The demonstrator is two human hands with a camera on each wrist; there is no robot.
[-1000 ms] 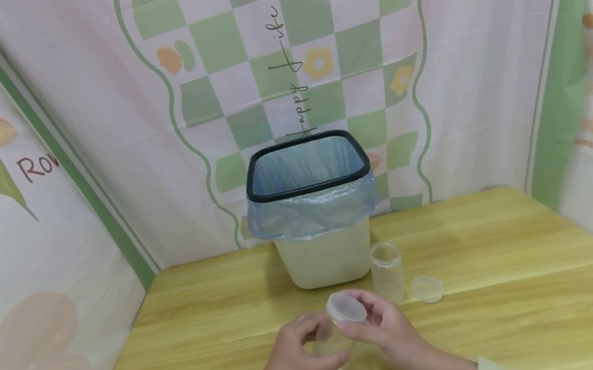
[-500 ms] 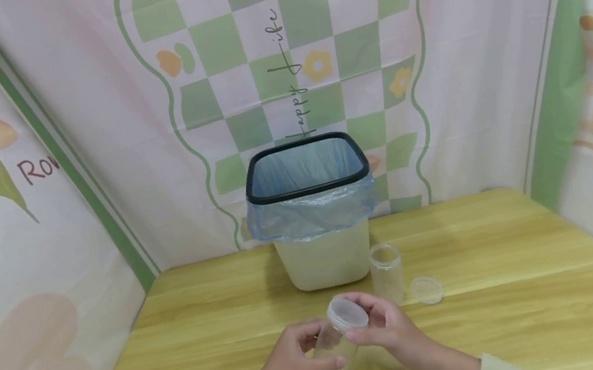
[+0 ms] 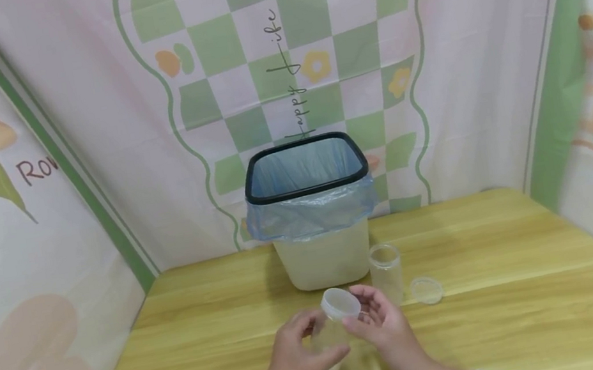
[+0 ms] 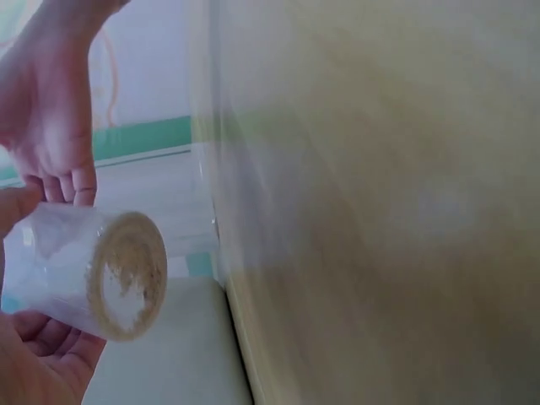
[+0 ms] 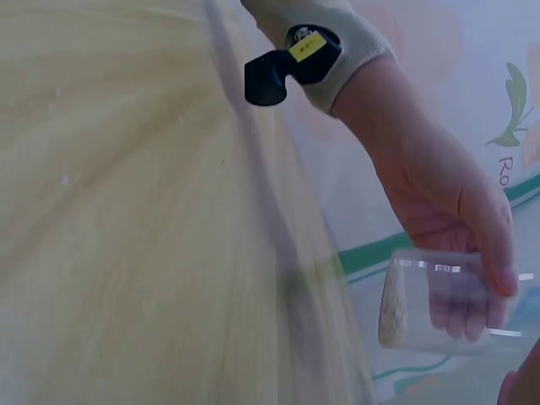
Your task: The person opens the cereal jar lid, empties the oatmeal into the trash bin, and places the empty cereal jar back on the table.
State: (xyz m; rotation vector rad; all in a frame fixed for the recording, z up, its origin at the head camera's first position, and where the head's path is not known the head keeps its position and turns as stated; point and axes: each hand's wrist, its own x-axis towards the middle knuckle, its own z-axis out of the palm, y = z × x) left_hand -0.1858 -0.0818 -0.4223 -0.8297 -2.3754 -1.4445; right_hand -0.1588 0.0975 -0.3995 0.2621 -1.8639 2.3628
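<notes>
Head view: the left hand (image 3: 296, 356) wraps a clear jar (image 3: 328, 334), its grip firm with the thumb on the near side and the fingers behind. The jar is raised above the worktop (image 3: 208, 328) and tilted, its pale lid (image 3: 341, 304) uppermost and leaning towards the right hand (image 3: 386, 329). That hand's thumb and bent fingers sit around the lid's edge; whether its grip pinches the lid, I cannot tell. From the left wrist, a brown, grainy layer (image 4: 126, 274) shows at the jar's base.

Just beyond the hands, a second clear jar (image 3: 387, 280) stands upright and lidless, with a loose clear lid (image 3: 426, 290) lying flat on its right. A cream bin (image 3: 326, 261) stands close behind, lined with a blue bag (image 3: 313, 213) folded over its outside beneath a black rim (image 3: 311, 190). A patterned curtain (image 3: 305, 22) hangs behind.
</notes>
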